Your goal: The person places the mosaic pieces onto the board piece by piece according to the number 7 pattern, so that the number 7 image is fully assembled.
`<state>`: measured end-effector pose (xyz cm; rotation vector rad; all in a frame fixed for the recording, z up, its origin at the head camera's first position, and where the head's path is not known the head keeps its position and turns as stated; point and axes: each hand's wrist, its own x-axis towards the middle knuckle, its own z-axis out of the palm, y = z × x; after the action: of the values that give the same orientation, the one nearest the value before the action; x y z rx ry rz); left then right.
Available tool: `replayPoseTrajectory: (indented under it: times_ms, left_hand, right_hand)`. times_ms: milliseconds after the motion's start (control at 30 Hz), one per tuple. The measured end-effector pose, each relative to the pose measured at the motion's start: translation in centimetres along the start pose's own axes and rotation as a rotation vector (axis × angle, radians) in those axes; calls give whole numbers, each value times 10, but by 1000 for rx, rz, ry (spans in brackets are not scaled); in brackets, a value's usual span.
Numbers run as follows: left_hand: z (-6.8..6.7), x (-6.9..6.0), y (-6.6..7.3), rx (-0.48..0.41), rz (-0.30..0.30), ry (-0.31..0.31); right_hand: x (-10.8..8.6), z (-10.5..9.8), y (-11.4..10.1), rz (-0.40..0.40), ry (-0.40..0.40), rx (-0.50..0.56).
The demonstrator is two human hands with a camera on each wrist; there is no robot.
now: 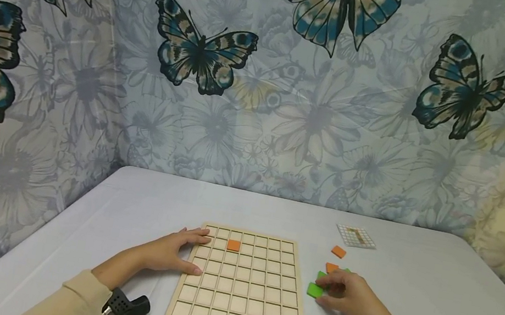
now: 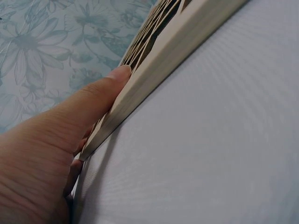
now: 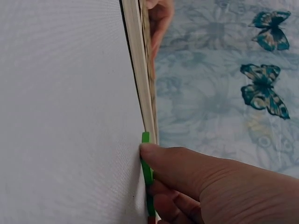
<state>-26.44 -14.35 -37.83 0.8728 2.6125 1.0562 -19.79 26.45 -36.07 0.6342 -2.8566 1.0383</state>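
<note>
**At a thin, bright green square tile [image 1: 314, 290]**

On the white tabletop [image 1: 150, 196], just right of the pale wooden gridded board [image 1: 240, 289]. Touched by the thumb of the right hand [image 1: 352, 295], with fingers bent close; cannot tell pinching from mere contact. At the board's left edge, left hand [image 1: 169, 251] with fingers loosely spread. Could knock the nearby orange square tile [image 1: 331, 268] askew through crowding, or slip through shallow contact. Mostly covered: further green tiles [image 1: 321, 275]. Too small to read: small white gridded card [image 1: 356, 237].

Butterfly-patterned backdrop [image 1: 316, 135]; white table [image 1: 151, 193] before it
</note>
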Motion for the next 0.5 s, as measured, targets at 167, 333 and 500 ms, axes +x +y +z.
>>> replayPoseTrajectory:
  times_ms: [167,333,500]
  left_hand:
    - [1,1,-1,-2,3,-2]
    - [1,1,-2,3,0,-3]
    - [0,1,-1,1,-4,-4]
  right_hand:
    - [0,0,-1,-1,-6,-22]
    - [0,0,-2,-1,-9,-46]
    - [1,-1,-2,-6,-13,-51]
